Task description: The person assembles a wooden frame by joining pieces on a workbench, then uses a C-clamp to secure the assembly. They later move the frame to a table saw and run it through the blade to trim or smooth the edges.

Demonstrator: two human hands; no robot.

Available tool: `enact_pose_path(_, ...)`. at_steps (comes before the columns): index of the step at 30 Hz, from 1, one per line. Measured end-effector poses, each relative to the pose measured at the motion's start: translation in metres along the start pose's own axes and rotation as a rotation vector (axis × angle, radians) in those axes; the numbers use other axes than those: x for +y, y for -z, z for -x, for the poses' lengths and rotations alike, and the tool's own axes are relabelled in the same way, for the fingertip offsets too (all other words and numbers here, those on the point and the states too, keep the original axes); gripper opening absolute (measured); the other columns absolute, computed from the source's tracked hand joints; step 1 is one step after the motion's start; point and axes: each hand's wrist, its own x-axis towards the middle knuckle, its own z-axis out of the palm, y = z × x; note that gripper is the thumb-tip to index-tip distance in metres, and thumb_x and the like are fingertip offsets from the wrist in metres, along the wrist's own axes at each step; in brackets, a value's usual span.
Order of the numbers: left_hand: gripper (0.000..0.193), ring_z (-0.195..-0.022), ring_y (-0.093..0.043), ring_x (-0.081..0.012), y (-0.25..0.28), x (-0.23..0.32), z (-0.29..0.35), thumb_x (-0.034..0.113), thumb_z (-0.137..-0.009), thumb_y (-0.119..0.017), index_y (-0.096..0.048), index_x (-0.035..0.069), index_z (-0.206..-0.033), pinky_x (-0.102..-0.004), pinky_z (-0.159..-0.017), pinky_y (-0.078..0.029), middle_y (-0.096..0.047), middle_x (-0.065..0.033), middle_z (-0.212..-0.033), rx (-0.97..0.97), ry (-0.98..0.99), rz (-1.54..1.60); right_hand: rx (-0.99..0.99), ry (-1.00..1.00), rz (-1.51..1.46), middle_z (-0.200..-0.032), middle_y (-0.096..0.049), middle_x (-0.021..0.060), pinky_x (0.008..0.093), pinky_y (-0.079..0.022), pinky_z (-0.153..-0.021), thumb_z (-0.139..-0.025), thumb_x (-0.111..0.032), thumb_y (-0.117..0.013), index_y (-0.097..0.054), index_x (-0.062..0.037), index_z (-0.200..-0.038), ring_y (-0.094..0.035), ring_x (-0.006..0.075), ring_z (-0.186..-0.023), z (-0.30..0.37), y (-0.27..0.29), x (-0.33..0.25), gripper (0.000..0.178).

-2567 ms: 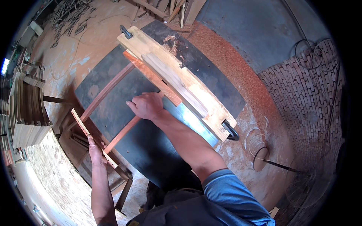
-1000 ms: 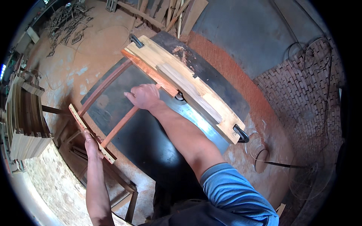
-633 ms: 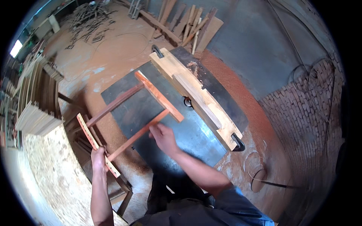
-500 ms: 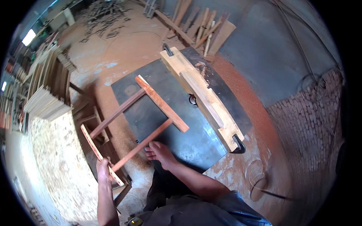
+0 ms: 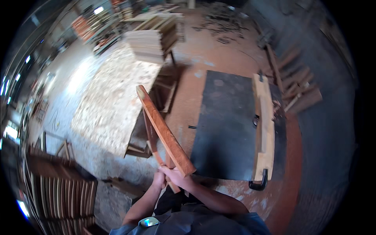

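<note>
A reddish wooden frame (image 5: 164, 127) hangs tilted in front of me, seen nearly edge on. Its thick rail runs from upper left down toward my hands, and the other rail and crosspieces are partly hidden behind it. My left hand (image 5: 158, 179) is closed round the lower part of the frame. Right beside it, my right hand (image 5: 177, 176) grips the frame close to the thick rail's lower end; its fingers are partly hidden.
At right stands a dark machine table (image 5: 225, 117) with a wooden fence (image 5: 267, 129) held by a black clamp (image 5: 259, 182). A speckled board table (image 5: 111, 102) lies left, beyond it stacked boards (image 5: 147, 43). Slatted wooden pieces (image 5: 64, 196) stand lower left.
My view has turned left. The frame has swung off the machine table and tipped on edge. My right hand, free before, now grips it next to my left.
</note>
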Motion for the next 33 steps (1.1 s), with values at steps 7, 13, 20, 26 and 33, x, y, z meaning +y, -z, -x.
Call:
enact_pose_path(7,0.082,-0.102,-0.056,-0.0205,0.088,-0.001,0.024,0.03,-0.089,-0.068,-0.026,-0.01,-0.146,-0.0326,-0.09,-0.049,-0.057,-0.0147,-0.116,0.271,-0.523,-0.433,-0.221,0.209,0.235,-0.086,-0.068,0.0088,0.032,-0.052,-0.073,-0.079,-0.01,-0.079,-0.061,-0.0003,-0.101,-0.064,0.0153,-0.079,0.043,-0.033,-0.036,0.03)
enact_pose_path(13,0.074,-0.117,-0.054,-0.0236,0.103,0.048,0.116,0.025,-0.086,-0.072,-0.036,-0.006,-0.142,-0.0364,-0.097,-0.046,-0.057,-0.0173,-0.128,0.301,-0.601,-0.5,-0.562,0.253,0.189,-0.098,-0.068,0.0082,0.0316,-0.054,-0.082,-0.074,-0.025,-0.086,-0.061,-0.002,-0.117,-0.065,0.0168,-0.091,0.076,-0.056,0.001,0.054)
enact_pose_path(20,0.036,-0.085,-0.063,-0.0131,0.154,0.01,0.255,0.012,-0.087,-0.069,-0.056,-0.001,-0.118,-0.0303,-0.078,-0.052,-0.065,-0.0041,-0.091,0.331,-0.574,-0.148,-0.822,-0.027,0.32,-0.064,-0.057,0.0006,0.0277,-0.046,-0.054,-0.063,-0.007,-0.071,-0.059,-0.0041,-0.077,-0.057,0.0112,-0.061,0.083,-0.141,-0.131,0.018)
enact_pose_path(26,0.019,-0.072,-0.064,-0.0138,0.177,-0.029,0.373,0.004,-0.087,-0.066,-0.054,0.002,-0.101,-0.0305,-0.065,-0.053,-0.062,-0.0049,-0.08,0.56,-0.789,0.356,-1.043,0.247,0.34,-0.082,-0.062,0.0112,0.0299,-0.052,-0.065,-0.078,-0.022,-0.071,-0.056,0.0062,-0.109,-0.061,0.0171,-0.071,0.126,-0.258,-0.144,0.045)
enact_pose_path(33,0.02,-0.051,-0.051,-0.0203,0.272,-0.062,0.496,0.0,-0.077,-0.057,-0.047,0.006,-0.094,-0.0381,-0.05,-0.048,-0.048,-0.0058,-0.061,0.918,-0.987,0.995,-1.123,0.566,0.277,-0.098,-0.063,0.0151,0.0345,-0.052,-0.081,-0.083,-0.005,-0.063,-0.054,0.0063,-0.122,-0.062,0.0204,-0.088,0.17,-0.296,-0.122,0.042)
